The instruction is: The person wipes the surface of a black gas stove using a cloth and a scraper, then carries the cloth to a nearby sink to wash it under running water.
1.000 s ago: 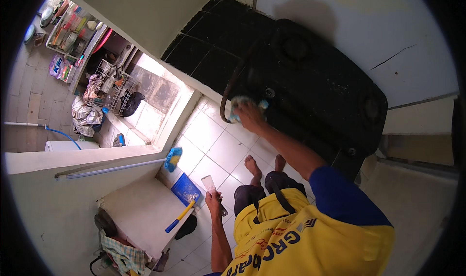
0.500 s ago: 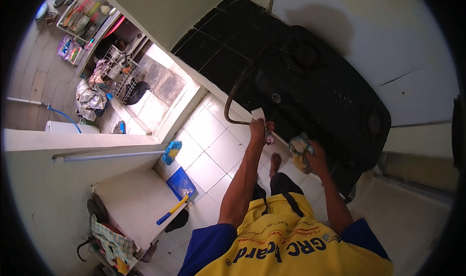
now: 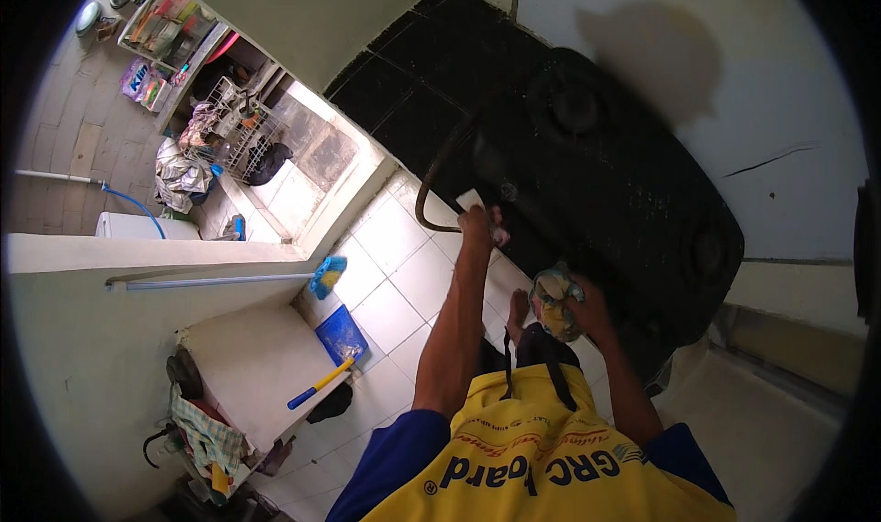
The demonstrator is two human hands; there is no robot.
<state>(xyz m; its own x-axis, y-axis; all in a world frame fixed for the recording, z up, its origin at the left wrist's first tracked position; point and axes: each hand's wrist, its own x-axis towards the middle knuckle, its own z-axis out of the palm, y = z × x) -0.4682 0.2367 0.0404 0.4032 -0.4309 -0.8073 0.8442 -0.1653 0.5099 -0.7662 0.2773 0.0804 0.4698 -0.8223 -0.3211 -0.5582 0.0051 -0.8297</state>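
Note:
A black two-burner stove [image 3: 633,191] stands on a black-tiled counter [image 3: 418,90], with a brown hose [image 3: 424,191] curving from its left side over the counter edge. Near the stove's front left, my left hand [image 3: 477,225] is closed round a small item with a white top [image 3: 470,199] and a pinkish lower end, perhaps a spray bottle; the fingers hide most of it. My right hand [image 3: 587,303] grips a crumpled yellowish and blue-grey cloth [image 3: 554,300] in front of the stove, apart from its top.
White floor tiles [image 3: 404,283] run below the counter. To the left lie a blue dustpan [image 3: 340,334] with a yellow-and-blue handle and a blue-and-yellow broom head [image 3: 327,277]. Beyond a low wall are a wire dish rack [image 3: 248,132] and crumpled cloths [image 3: 181,175].
My left hand has moved a little left and farther away with its item. The cloth in my right hand has come slightly left and nearer to me.

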